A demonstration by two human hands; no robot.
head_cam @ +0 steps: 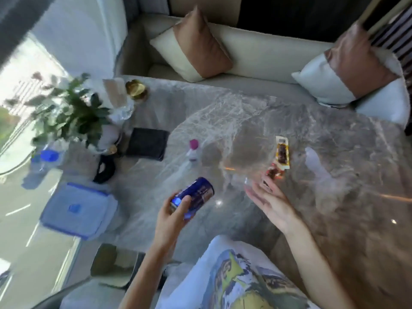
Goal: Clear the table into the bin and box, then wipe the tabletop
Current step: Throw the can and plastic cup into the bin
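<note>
Above the marble table [256, 112], the left hand [172, 216] grips a blue can [194, 197]; the right hand [270, 201] hangs unclenched beside snack wrappers [281, 156].

Two cushions [194, 45] [354, 68], one blue can [196, 197], one lidded box [78, 208], two snack wrappers [282, 153] [273, 175].

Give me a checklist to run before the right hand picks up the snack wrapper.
1. Left hand grips the blue can: ok.
2. Right hand open and free: ok.
3. Snack wrapper within reach, just beyond the fingertips: ok.
4. Right hand touching the wrapper: cannot tell, blurred.
5. Bin in view for the drop: not ok.
6. Small pink-capped bottle clear of the right hand's path: ok.
</note>
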